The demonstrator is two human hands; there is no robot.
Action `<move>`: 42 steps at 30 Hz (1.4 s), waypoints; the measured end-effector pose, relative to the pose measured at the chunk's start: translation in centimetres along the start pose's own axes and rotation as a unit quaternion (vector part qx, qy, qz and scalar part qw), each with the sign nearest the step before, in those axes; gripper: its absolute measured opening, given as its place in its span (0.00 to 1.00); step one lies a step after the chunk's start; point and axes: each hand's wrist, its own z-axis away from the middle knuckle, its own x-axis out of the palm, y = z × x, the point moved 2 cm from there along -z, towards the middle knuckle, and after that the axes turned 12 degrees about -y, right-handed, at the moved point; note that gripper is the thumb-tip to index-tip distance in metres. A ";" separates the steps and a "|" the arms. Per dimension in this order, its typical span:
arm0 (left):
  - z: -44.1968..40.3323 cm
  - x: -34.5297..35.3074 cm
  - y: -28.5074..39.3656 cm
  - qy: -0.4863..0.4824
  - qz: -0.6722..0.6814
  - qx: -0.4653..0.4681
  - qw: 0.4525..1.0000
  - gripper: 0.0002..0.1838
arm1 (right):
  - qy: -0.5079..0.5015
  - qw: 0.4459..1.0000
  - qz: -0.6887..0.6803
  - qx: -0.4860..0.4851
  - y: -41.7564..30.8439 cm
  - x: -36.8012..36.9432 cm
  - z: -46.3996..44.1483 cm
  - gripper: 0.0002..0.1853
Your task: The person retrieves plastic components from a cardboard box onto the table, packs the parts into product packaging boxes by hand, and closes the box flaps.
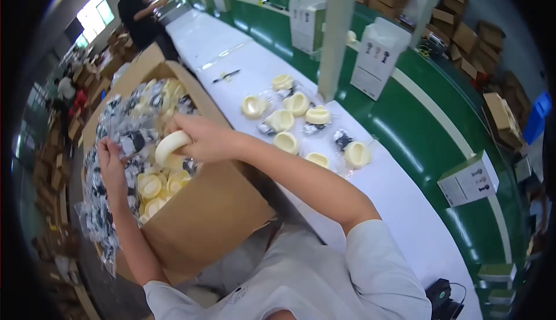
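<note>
My right hand is closed round a cream round plastic part whose rim faces me, held above the open cardboard box. My left hand, fingers bent together, pinches a clear plastic bag with a dark part inside, over the left side of the box. Below both hands the box is filled with bagged black-and-silver parts and more cream parts. To the right, on the white table, lie several cream parts, some with bagged dark pieces beside them.
A black pen lies on the white table. Beyond it runs a green conveyor carrying white printed boxes. A pale post rises at the table's far edge. Another person stands at the far left. A black device sits at lower right.
</note>
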 end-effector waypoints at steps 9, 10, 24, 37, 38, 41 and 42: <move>-2.0 24.6 17.1 -0.313 0.262 0.200 0.891 0.06 | 0.284 0.854 -0.433 0.041 -2.1 -14.0 15.2 0.24; -2.5 26.9 18.7 -0.331 0.244 0.260 0.874 0.06 | 0.331 0.855 -0.394 0.060 -2.0 -15.7 17.1 0.24; -17.5 56.7 23.3 -0.360 0.329 0.126 0.864 0.24 | -0.067 0.662 0.492 0.561 2.8 -39.6 19.2 0.12; -13.9 57.9 21.9 -0.479 0.587 -0.002 0.653 0.27 | -0.069 0.693 0.587 0.413 4.3 -35.4 21.8 0.22; -13.4 57.8 22.1 -0.486 0.577 0.005 0.657 0.25 | -0.085 0.691 0.581 0.422 4.0 -35.1 22.3 0.21; -12.4 56.9 22.7 -0.497 0.556 0.031 0.665 0.22 | -0.112 0.681 0.579 0.435 2.4 -35.4 23.4 0.20; -12.0 56.6 22.8 -0.497 0.548 0.043 0.671 0.22 | -0.075 0.722 0.524 0.446 1.7 -35.8 23.8 0.20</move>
